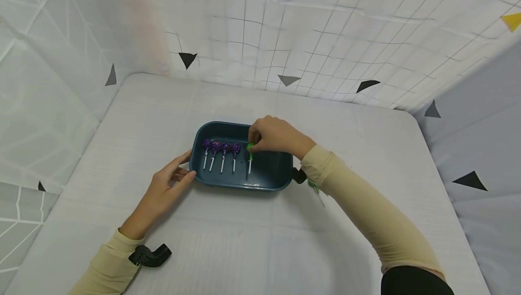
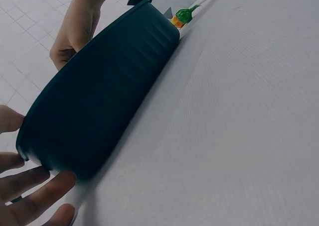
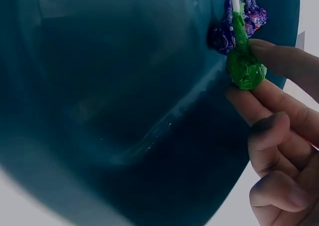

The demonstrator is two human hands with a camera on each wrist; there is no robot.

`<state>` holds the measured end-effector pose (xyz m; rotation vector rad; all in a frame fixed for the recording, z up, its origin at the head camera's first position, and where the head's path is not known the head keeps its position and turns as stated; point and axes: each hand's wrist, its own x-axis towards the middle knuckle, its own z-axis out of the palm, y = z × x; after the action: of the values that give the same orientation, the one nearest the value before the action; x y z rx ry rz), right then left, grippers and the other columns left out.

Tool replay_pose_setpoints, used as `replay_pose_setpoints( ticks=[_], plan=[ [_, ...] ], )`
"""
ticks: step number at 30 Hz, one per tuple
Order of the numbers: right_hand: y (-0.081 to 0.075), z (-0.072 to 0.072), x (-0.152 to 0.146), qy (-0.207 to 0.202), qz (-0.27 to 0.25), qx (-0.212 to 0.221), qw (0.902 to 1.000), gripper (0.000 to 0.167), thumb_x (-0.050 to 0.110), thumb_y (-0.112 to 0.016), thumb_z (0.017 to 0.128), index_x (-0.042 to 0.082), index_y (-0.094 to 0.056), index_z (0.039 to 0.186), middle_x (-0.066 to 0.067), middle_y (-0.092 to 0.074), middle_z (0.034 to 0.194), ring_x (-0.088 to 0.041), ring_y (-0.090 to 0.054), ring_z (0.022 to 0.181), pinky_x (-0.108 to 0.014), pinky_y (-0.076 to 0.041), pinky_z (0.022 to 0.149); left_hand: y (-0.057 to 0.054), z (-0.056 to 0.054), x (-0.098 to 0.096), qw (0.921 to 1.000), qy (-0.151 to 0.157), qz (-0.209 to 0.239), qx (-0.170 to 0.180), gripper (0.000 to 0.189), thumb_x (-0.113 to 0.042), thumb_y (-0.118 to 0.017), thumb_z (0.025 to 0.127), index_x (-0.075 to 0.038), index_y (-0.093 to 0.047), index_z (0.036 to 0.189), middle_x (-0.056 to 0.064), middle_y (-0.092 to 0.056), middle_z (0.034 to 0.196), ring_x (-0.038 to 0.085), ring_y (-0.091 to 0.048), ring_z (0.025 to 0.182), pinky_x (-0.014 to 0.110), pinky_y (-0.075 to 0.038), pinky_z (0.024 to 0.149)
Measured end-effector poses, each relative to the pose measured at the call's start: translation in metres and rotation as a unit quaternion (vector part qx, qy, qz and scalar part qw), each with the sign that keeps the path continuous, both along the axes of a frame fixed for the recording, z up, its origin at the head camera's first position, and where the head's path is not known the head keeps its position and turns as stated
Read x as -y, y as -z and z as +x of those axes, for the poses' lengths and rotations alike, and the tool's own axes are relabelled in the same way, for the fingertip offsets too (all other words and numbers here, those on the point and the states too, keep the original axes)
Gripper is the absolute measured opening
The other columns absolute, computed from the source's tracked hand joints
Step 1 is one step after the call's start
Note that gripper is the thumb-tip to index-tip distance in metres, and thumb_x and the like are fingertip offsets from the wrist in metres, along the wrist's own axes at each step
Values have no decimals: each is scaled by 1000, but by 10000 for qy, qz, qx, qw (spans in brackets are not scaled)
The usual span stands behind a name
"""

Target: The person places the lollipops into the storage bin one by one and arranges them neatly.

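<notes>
A dark teal tray (image 1: 240, 188) holds a row of several purple-wrapped lollipops (image 1: 225, 148) in its left half, sticks toward the person. My right hand (image 1: 278, 136) reaches over the far rim and pinches a green-wrapped lollipop (image 3: 246, 69) by its head, between thumb and fingers. This lollipop's white stick points toward the person, to the right of the purple row. Against the tray's left end, my left hand (image 1: 164, 188) rests with extended, spread fingers (image 2: 47, 193) touching the outer wall.
Outside the tray on the right, more green candy (image 1: 313, 185) lies on the white table (image 1: 228, 245), partly behind the right sleeve. A yellow-orange wrapper (image 2: 176, 22) shows beside it in the left wrist view. White patterned sheets (image 1: 309, 28) stand behind and at the sides.
</notes>
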<state>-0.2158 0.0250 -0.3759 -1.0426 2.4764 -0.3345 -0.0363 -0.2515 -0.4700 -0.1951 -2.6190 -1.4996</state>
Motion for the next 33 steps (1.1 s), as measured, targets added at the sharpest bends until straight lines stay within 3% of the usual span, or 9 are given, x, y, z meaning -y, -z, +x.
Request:
replay_pose_setpoints(
  ticks=[20,33],
  plan=[
    [11,-3,18,38,219,17,9998,20,30,-83,88,14,-79,100,1,-78,97,-16,-72,88,-37,-61,81,0,0,2,10000,39,-33,-84,56,-14,-63,104,-12,-45,157,17,-58,149,1,-65,96,17,-52,88],
    [16,-2,27,46,567,-226,9981,20,31,-83,88,14,-79,98,0,-78,98,-16,-71,87,-38,-61,80,1,-1,3,10000,22,-42,-24,57,-16,-63,104,-14,-45,158,15,-59,148,4,-66,97,17,-52,88]
  ],
)
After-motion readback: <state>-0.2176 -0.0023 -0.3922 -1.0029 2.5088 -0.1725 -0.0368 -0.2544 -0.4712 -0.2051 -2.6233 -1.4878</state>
